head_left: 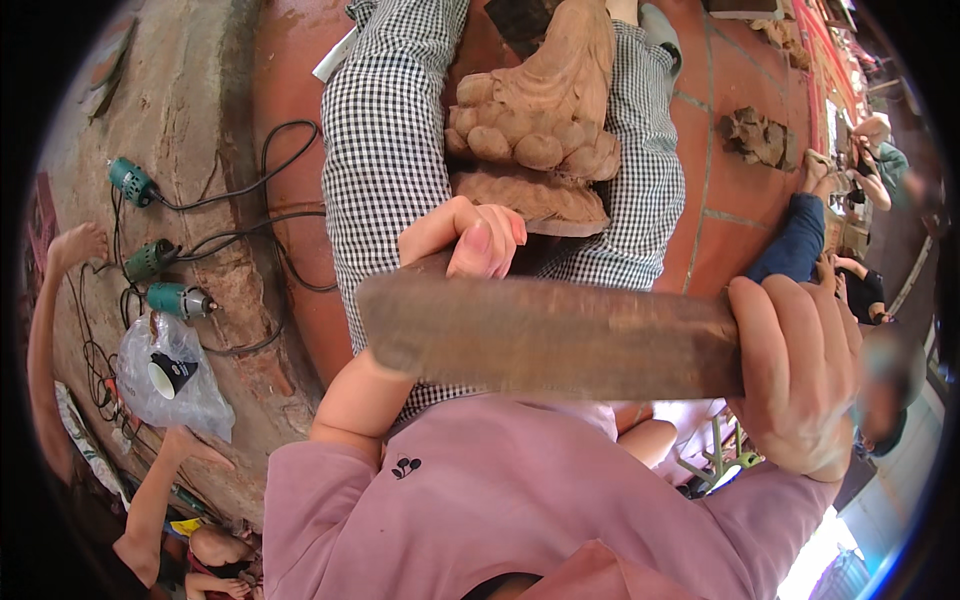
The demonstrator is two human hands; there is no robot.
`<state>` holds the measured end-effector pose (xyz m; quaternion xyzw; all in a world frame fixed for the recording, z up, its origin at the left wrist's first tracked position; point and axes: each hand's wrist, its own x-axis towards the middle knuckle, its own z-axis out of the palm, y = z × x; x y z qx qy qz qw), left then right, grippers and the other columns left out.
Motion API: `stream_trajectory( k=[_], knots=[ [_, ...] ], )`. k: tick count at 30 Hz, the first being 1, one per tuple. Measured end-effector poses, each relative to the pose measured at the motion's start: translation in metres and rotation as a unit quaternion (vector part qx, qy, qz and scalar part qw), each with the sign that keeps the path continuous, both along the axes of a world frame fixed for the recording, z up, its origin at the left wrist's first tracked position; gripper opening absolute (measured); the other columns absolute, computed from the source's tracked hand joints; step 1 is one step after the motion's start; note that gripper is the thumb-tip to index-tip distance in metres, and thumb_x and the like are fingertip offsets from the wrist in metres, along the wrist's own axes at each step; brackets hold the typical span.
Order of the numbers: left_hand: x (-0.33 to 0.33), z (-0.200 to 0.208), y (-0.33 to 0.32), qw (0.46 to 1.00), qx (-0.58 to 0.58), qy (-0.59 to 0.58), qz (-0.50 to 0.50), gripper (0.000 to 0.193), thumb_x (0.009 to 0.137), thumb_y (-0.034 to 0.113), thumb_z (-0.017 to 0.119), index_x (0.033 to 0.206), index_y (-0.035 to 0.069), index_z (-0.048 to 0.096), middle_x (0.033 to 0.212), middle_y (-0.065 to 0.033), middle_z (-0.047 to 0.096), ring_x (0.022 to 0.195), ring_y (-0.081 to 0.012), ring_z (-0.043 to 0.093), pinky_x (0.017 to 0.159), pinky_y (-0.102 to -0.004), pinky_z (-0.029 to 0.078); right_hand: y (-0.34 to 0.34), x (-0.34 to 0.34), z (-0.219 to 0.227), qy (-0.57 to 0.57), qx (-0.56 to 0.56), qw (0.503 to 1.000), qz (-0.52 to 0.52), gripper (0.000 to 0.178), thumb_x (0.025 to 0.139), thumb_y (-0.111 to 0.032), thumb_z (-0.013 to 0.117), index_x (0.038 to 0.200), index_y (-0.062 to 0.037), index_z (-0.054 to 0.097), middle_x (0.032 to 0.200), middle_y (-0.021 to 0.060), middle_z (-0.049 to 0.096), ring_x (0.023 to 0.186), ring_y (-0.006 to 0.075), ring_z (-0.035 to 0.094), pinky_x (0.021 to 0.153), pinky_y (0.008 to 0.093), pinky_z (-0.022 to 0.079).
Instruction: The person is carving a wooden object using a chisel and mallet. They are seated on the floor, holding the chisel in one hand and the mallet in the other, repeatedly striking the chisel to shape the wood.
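Note:
A long, flat-sided wooden bar [550, 335], worn and brown like a wooden mallet, lies across the view close to my chest. My right hand [800, 370] wraps round its right end. Behind the bar's left part, my left hand [470, 238] is closed with the thumb over the fingers; what it holds, if anything, is hidden by the bar. Just beyond this hand stands a carved wooden piece [540, 120] with rounded knobs and flowing ridges, between my checked trouser legs [390, 150].
On the ledge at left lie several green power tools [165, 300] with black cables, and a clear plastic bag [190, 400] with a dark cup [172, 375]. Another carved wood piece [757, 138] rests on the red tile floor [740, 190]. Other people sit at both sides.

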<state>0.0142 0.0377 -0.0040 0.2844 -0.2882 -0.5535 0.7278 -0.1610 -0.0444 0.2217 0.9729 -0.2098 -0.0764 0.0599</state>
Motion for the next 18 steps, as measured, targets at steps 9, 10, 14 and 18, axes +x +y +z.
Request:
stream_trajectory(
  k=[9,10,14,18],
  knots=[
    [-0.01,-0.002,0.005,0.999,-0.024,-0.005,0.032,0.031,0.101,0.014,0.05,0.072,0.005,0.046,0.065,-0.0023,0.049,0.059,-0.0124,0.045,0.077,-0.037,0.047,0.008,-0.013,-0.004,-0.028,-0.002,0.999,0.022,0.057,0.05,-0.019,0.061,0.105,-0.0026,0.06,0.078,0.0116,0.057,0.059,0.0211,0.057,0.046,0.03,0.045],
    [-0.01,-0.001,0.007,0.999,-0.024,-0.012,0.037,0.03,0.101,0.014,0.05,0.072,0.005,0.046,0.065,-0.0023,0.049,0.059,-0.0124,0.045,0.077,-0.037,0.047,0.009,-0.016,-0.006,-0.031,0.001,0.999,0.023,0.057,0.051,-0.019,0.062,0.105,-0.0033,0.06,0.078,0.0113,0.057,0.059,0.021,0.057,0.046,0.03,0.045],
    [-0.009,-0.003,0.007,0.998,-0.033,-0.013,0.043,0.027,0.099,0.012,0.05,0.074,0.004,0.047,0.065,-0.0022,0.05,0.057,-0.0126,0.045,0.073,-0.0371,0.048,0.012,-0.015,-0.006,-0.004,-0.017,1.0,0.023,0.053,0.052,-0.021,0.063,0.102,-0.0054,0.061,0.077,0.0104,0.057,0.059,0.0206,0.057,0.047,0.0301,0.046],
    [-0.004,-0.007,0.008,0.996,-0.047,-0.033,0.062,0.025,0.098,0.009,0.05,0.074,0.005,0.047,0.063,-0.0022,0.051,0.055,-0.0126,0.046,0.07,-0.0369,0.048,0.01,-0.024,-0.012,-0.079,0.09,0.993,0.003,0.044,0.05,-0.02,0.062,0.09,-0.0018,0.061,0.072,0.0099,0.055,0.059,0.0207,0.057,0.048,0.0299,0.048]
  ],
)
